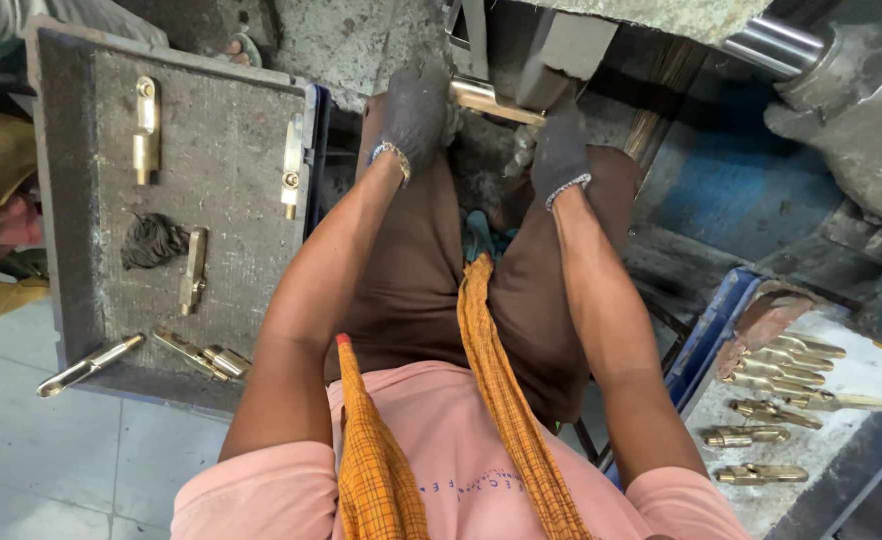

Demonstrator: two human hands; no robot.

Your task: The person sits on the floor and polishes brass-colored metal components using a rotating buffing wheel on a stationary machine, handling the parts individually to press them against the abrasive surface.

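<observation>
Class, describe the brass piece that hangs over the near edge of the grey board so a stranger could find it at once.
Start at the grey board on the person's left. Go to its near left corner: the brass piece lies there slanted, one end poking out over the pale floor tiles. The other pieces lie fully on the board.

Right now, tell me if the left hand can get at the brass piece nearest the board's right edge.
Probably yes: the left hand is on the workpiece at the machine, and that brass piece lies uncovered just beside its forearm.

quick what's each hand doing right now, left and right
Left hand: gloved, closed on one end of the brass piece at the machine.
Right hand: gloved, at the piece's other end; whether it grips cannot be told.
</observation>
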